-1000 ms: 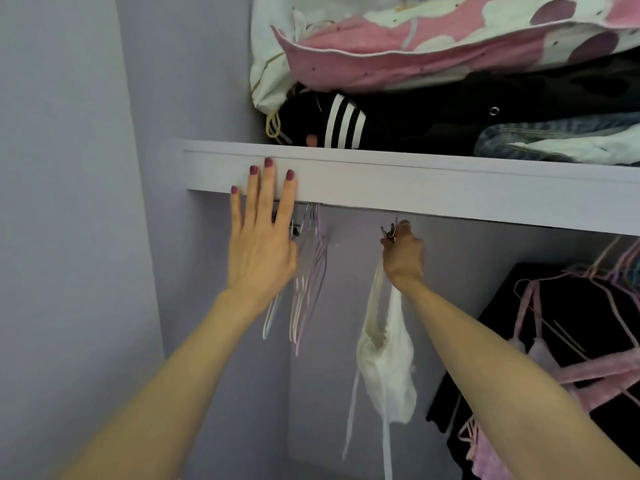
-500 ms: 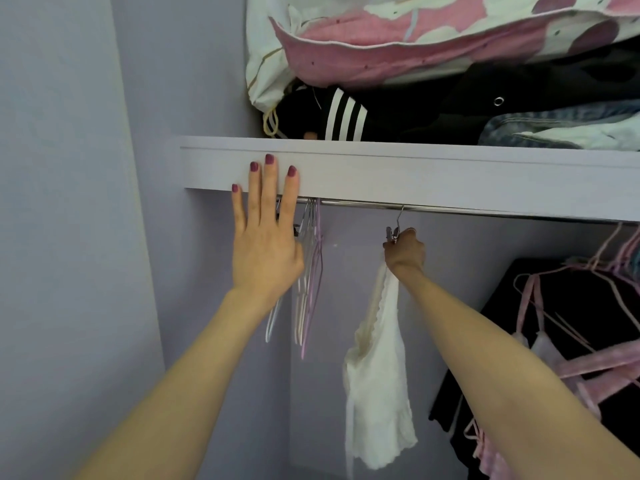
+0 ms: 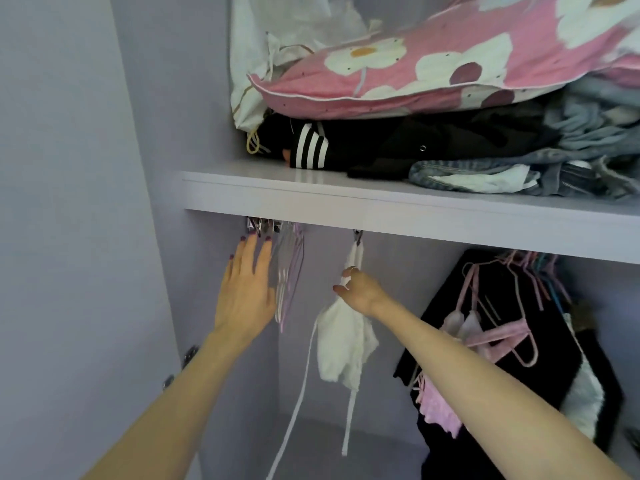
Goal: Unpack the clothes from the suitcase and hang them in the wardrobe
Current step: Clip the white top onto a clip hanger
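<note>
While white top hangs: its hook sits up behind the shelf (image 3: 381, 216) lip, seating unseen.
Right hand (image 3: 360, 292): fingers loosely curled against the white top (image 3: 343, 341), grip unclear.
Left hand (image 3: 247, 285): flat, fingers straight, beside the empty hangers (image 3: 289, 271).
Risk: tugging fabric may unhook it; long ties could snag.

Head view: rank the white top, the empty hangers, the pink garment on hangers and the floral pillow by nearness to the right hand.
1. white top, touching the right hand.
2. empty hangers, to its left.
3. pink garment, to its right.
4. floral pillow, up on the shelf.
</note>
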A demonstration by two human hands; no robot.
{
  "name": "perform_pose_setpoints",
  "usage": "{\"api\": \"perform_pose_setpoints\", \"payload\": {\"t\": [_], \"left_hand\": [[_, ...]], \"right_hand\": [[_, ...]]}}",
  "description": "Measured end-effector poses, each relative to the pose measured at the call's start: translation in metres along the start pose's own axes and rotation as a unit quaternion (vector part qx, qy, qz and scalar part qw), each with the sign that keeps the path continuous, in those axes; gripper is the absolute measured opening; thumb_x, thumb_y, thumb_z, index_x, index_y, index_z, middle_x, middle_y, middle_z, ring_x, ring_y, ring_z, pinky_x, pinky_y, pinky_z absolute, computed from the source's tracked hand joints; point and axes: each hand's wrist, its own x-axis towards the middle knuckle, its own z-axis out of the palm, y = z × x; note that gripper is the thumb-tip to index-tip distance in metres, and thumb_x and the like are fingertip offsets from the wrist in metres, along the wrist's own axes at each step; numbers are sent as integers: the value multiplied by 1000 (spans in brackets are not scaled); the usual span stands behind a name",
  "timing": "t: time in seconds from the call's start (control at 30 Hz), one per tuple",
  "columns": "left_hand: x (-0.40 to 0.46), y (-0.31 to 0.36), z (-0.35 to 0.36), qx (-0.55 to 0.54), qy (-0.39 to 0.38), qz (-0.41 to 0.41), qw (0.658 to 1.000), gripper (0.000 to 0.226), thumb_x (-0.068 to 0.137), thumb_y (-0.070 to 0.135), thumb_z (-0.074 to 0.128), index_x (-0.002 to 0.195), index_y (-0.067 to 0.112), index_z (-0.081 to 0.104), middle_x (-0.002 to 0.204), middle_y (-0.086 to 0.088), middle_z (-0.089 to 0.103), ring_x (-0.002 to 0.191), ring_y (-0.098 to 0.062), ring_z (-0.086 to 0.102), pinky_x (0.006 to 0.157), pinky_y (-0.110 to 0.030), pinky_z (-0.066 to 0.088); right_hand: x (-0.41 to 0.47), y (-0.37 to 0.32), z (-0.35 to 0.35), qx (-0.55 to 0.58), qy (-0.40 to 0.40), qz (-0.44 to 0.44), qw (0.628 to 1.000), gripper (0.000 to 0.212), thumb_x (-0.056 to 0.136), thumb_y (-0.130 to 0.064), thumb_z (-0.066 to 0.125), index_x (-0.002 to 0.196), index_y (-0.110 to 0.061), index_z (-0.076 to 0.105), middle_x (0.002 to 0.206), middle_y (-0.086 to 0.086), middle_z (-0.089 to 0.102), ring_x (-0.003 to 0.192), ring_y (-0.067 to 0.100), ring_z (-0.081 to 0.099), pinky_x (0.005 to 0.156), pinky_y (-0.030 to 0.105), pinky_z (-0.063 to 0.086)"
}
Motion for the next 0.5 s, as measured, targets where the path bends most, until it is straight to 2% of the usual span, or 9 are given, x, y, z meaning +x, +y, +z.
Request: {"api": "perform_pose_setpoints", "payload": {"t": [0.07, 0.13, 0.23, 0.37, 0.43, 0.5], "left_hand": [[-16, 6, 0, -31, -60, -5, 998, 58, 87, 0, 50, 142, 6, 33, 149, -16, 30, 134, -36, 34, 101, -47, 37], [-32, 16, 2, -61, -136, 26, 989, 49, 92, 6, 46, 140, 10, 37, 143, -11, 38, 125, -33, 44, 95, -43, 43], [-60, 36, 6, -110, -209, 57, 970, 42, 95, 10, 46, 137, 9, 43, 138, -11, 47, 122, -31, 49, 99, -41, 42], [-110, 66, 23, -130, -289, 118, 941, 32, 92, 14, 49, 124, 14, 56, 123, -8, 60, 114, -28, 56, 93, -39, 46], [-147, 85, 26, -144, -348, 155, 913, 30, 93, 15, 48, 122, 13, 57, 121, -5, 61, 114, -25, 57, 92, -32, 45], [-186, 99, 26, -155, -400, 175, 886, 28, 94, 15, 46, 119, 13, 59, 119, -2, 62, 112, -23, 57, 89, -28, 43]], "right_hand": [[-28, 5, -3, 18, -15, -15, 1000, 45, 96, -31, 47, 136, -12, 42, 134, 10, 52, 122, 27, 50, 98, 28, 41], [-62, 16, -3, 41, -20, -12, 999, 39, 96, -31, 48, 131, -13, 48, 129, 9, 56, 117, 25, 53, 92, 25, 41], [-117, 41, 7, 63, -22, 8, 998, 32, 95, -30, 49, 122, -14, 56, 118, 8, 62, 109, 24, 58, 87, 27, 44], [-188, 78, 29, 82, -22, 43, 995, 25, 94, -23, 46, 110, -14, 63, 111, 4, 63, 104, 20, 57, 94, 31, 45], [-235, 95, 44, 115, -17, 89, 989, 20, 94, -20, 45, 101, -12, 63, 101, 6, 63, 98, 22, 59, 91, 34, 45], [-280, 110, 62, 129, -3, 136, 982, 21, 94, -19, 47, 104, -9, 62, 105, 10, 65, 100, 26, 61, 90, 37, 46]]}}
